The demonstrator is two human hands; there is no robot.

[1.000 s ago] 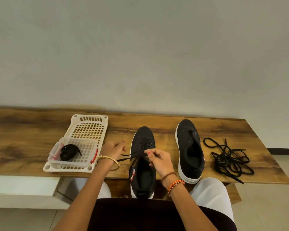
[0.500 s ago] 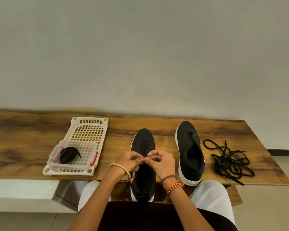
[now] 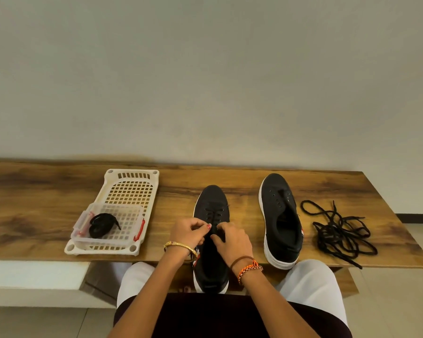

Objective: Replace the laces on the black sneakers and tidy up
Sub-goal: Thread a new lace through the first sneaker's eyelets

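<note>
Black lace (image 3: 213, 213) crosses the near sneaker (image 3: 211, 203) at 6 o'clock on the wooden bench (image 3: 34, 203); the left hand (image 3: 188, 234) and right hand (image 3: 232, 240), fingers curled, each pinch it over the eyelets. The unlaced sneaker (image 3: 280, 215) lies at 3 o'clock, loose laces (image 3: 340, 232) beyond, the basket (image 3: 130, 191) at 9 o'clock.

Both forearms reach forward from the bottom of the view and converge toward the middle. The left hand (image 3: 189, 231) has its fingers (image 3: 200, 226) curled inward, the thumb and forefinger tips pressed together in a pinch. The right hand (image 3: 232, 240) faces it, knuckles up, fingers bent down and thumb pointing toward the left hand. The fingertips of the two hands sit just apart. Each wrist wears bracelets.
</note>
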